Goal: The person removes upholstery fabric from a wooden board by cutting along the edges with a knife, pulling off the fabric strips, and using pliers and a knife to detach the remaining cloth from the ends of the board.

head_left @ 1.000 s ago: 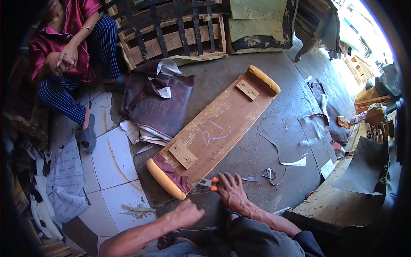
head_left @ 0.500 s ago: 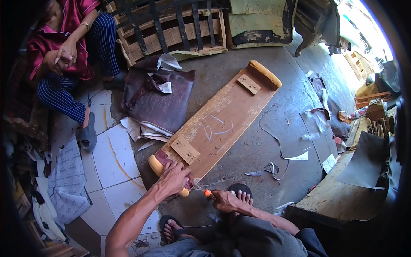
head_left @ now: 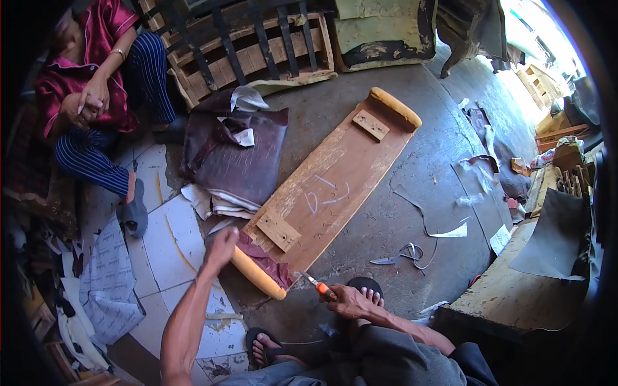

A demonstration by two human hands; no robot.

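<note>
A long wooden board (head_left: 335, 177) with chalk marks and two small wooden blocks lies slantwise on the floor. Orange padding (head_left: 257, 273) covers its near end, with maroon material (head_left: 267, 262) tucked beside it. My left hand (head_left: 222, 248) is closed at the left end of this padding; what its fingers hold, if anything, is hidden. My right hand (head_left: 349, 301) is wrapped round an orange-handled tool (head_left: 325, 291), whose metal tip points at the board's near corner.
A person (head_left: 96, 96) sits at the upper left. Dark maroon leather (head_left: 238, 154) lies left of the board. Scissors (head_left: 386, 260) and scraps rest on the floor to the right. A slatted wooden frame (head_left: 257, 55) stands behind, and a wooden bench (head_left: 496, 289) at lower right.
My left hand came down on the near padding, then moved left to its far-left end. My right hand took up the orange-handled tool and now points it at the board's corner.
</note>
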